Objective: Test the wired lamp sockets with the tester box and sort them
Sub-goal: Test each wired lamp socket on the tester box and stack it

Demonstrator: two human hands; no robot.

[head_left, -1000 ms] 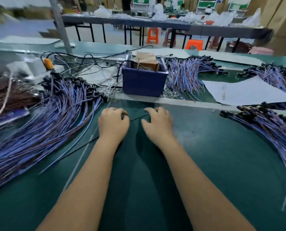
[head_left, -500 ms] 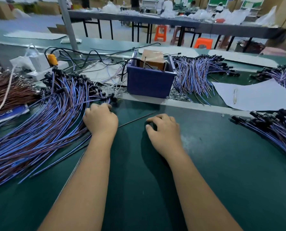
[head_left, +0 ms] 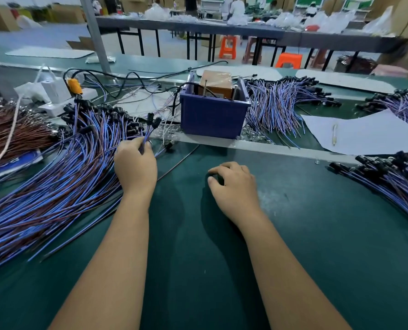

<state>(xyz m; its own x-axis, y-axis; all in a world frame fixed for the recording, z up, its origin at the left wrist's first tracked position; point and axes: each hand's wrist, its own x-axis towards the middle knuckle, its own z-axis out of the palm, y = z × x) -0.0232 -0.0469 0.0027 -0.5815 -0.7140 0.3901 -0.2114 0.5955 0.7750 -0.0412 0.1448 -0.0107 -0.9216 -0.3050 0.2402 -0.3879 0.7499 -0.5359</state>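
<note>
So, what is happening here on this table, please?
A person is working through wired lamp sockets. The left hand pinches a few socket leads lifted from the big pile of blue wires on the left. The right hand rests loosely curled on the green mat, holding nothing. The blue tester box stands behind, and another pile lies to the right.

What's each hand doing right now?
Left hand: pinching a few socket wires from the pile.
Right hand: loosely curled, holding nothing, resting on the table.

Green-topped bench [head_left: 198,270], heaps of wired sockets [head_left: 43,191], blue bin [head_left: 212,117], white paper [head_left: 364,134]
</note>
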